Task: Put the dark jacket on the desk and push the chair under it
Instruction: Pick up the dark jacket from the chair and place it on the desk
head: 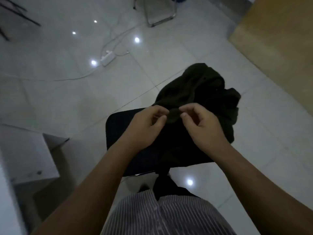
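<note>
**Both hands pinch the jacket on the chair**

A striped shirt point(162, 216) fills the bottom edge, nearest the camera, and two bare forearms reach forward from either side of it over a black chair point(118, 133). Only the chair's dark seat shows clearly; its far right part is covered by the jacket point(194, 92).

The jacket is a dark, crumpled heap lying on the seat, with much of its cloth spilling past the seat's far and right edges above the pale tiled floor point(67, 99). A fold of it bulges up between the two hands.

The left hand point(145, 126) is curled, thumb and forefinger drawn together on the left side of that fold; the other fingers are bent loosely inward. The right hand point(203, 126) mirrors it, thumb and forefinger closed on the right side of the same fold (the pinch is small, only a bit of cloth between the tips). The hands sit just beside each other, not touching.

The desk point(279, 39), a light wooden surface, occupies the upper right corner, well apart from the chair. On the floor to the upper left lies a white power strip point(107, 59) with cables trailing from it. A metal chair frame point(159, 16) stands at the top edge, and a white box-like piece point(30, 158) sits at the left.
</note>
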